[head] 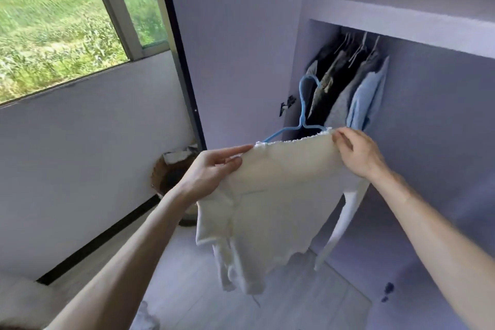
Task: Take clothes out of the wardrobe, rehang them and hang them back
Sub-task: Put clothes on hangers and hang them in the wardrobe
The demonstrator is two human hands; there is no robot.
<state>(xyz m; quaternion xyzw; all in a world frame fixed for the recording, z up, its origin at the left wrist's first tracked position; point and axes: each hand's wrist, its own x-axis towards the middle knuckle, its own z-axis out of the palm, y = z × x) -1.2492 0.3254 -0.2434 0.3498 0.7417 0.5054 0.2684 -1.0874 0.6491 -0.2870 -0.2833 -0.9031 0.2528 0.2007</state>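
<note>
Both left grip (211,171) and right grip (359,153) pinch frilly cream top (281,190) on blue hanger (302,104).

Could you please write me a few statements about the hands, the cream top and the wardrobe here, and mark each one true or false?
1. The left hand and the right hand each pinch the cream top at its upper edge. True.
2. The cream top is on a red hanger. False: the hanger is blue.
3. The hanger's hook is on the wardrobe rail. False: it is held out in front of the wardrobe, with the hook on nothing.
4. Other clothes hang inside the wardrobe. True.
5. The window is to the right of the wardrobe. False: the window is on its left.
</note>
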